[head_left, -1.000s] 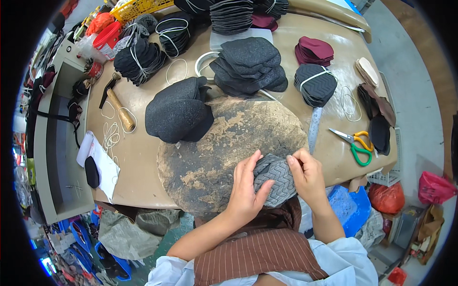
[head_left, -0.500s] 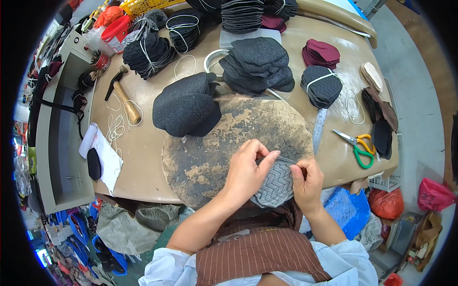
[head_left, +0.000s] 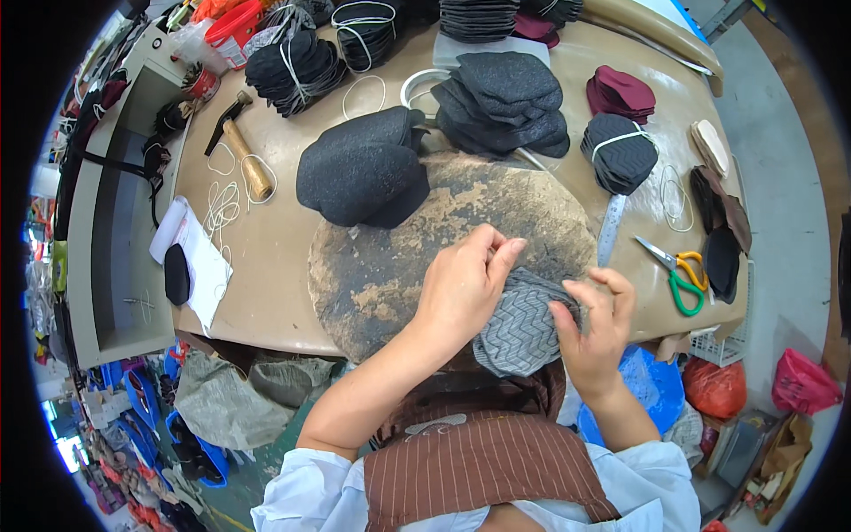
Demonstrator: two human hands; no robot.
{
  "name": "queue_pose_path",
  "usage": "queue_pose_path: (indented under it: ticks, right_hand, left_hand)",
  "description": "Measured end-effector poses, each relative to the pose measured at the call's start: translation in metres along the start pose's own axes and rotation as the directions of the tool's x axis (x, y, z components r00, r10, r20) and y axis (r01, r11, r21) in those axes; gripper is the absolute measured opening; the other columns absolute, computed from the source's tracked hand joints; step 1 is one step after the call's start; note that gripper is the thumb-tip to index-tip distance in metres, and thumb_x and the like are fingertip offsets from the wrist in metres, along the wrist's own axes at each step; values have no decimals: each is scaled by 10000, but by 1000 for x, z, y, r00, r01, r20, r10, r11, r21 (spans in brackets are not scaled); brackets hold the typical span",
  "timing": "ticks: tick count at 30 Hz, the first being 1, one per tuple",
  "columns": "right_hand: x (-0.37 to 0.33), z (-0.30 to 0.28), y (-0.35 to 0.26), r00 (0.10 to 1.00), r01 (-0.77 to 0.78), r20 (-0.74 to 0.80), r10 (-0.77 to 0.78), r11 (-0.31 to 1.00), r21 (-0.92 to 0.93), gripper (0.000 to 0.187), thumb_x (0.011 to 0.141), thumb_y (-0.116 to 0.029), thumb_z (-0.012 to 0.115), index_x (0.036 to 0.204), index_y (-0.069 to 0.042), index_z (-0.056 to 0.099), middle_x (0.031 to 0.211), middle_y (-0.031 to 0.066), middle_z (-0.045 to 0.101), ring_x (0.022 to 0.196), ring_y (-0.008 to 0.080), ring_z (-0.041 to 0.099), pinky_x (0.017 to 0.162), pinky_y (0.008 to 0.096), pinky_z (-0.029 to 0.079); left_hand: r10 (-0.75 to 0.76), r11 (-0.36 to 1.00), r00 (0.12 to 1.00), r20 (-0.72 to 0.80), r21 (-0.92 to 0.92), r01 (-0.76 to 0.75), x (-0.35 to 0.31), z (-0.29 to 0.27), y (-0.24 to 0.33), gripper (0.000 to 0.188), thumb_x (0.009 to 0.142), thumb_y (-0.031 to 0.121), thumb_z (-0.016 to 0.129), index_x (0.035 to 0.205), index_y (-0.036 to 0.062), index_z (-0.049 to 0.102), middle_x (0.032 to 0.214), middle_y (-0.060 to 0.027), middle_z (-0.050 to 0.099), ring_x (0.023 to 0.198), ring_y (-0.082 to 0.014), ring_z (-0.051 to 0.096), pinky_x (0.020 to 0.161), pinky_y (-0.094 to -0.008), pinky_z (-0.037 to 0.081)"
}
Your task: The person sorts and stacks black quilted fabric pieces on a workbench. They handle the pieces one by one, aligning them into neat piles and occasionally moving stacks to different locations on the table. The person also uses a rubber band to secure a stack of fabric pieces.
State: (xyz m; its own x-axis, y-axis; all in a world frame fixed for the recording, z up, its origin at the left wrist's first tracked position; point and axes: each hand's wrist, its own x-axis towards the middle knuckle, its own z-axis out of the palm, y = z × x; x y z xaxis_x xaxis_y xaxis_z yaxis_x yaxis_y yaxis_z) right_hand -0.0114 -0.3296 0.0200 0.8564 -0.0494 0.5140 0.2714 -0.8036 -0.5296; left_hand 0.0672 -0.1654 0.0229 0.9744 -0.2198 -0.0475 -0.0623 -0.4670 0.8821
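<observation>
A stack of grey fabric pieces with a zigzag pattern [head_left: 519, 330] rests at the near edge of the round worn block [head_left: 372, 293]. My left hand [head_left: 465, 288] is just beyond the stack's upper left, thumb and fingertips pinched together; whatever they hold, if anything, cannot be made out. At the stack's right edge is my right hand [head_left: 603, 332], its fingers curved and apart, the thumb and fingertips close to the layered rim. Folded dark grey felt-like pieces [head_left: 359, 168] lie on the block's far left part, and another dark pile [head_left: 505, 97] sits behind it.
Left on the brown table [head_left: 284, 293] lie a hammer [head_left: 244, 151], white string [head_left: 222, 208] and paper [head_left: 191, 275]. To the right are scissors [head_left: 678, 275], a metal ruler [head_left: 610, 230], a tied black stack [head_left: 620, 152] and maroon pieces [head_left: 620, 93]. Tied bundles [head_left: 297, 71] stand at the back.
My right fingers have spread apart from their pinch at the stack's edge. My left pinched fingers have moved off the stack, up and away. The whole view has shifted slightly.
</observation>
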Motion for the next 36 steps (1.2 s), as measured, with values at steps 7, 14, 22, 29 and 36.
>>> queue_pose_path:
  ticks: [7,14,22,29,36]
  right_hand:
    - [-10,-4,-25,934,233,297,-199,969,-85,466,782,-366,683,1182,-140,608,1311,164,475,1218,389,417,1024,496,286]
    - [-30,15,-21,850,258,499,-171,960,-110,602,721,-479,694,1286,-324,554,1464,159,349,1352,473,232,1071,664,59]
    - [-37,19,-26,903,165,421,-87,974,-153,603,669,-399,760,1224,-238,587,1418,172,393,1346,430,272,1090,627,107]
    - [-35,-3,24,855,304,419,-307,950,76,773,612,-288,817,1273,-89,469,1375,191,438,1273,416,407,1029,548,341]
    - [-17,-1,53,873,216,341,-348,904,369,1001,516,-116,845,1363,-59,313,1358,260,412,1241,397,454,1029,475,374]
  left_hand:
    - [116,962,985,127,232,-144,-7,7,-1,317,882,303,604,874,-13,579,877,-212,606,756,-379,620,661,-440,502]
    - [-12,934,961,278,346,-89,24,10,-9,376,835,339,642,679,-3,638,625,-201,620,637,-402,631,599,-459,511]
    - [17,928,991,134,367,-65,22,16,-11,360,864,338,612,694,23,656,636,-199,622,642,-388,636,583,-464,514]
    - [148,989,989,22,1,-148,21,11,-27,194,890,191,602,1002,33,591,687,-163,630,669,-375,624,618,-432,499]
    - [234,969,972,-37,-69,-236,-22,-35,-35,217,853,49,636,1065,25,600,902,-103,603,718,-187,633,648,-285,515]
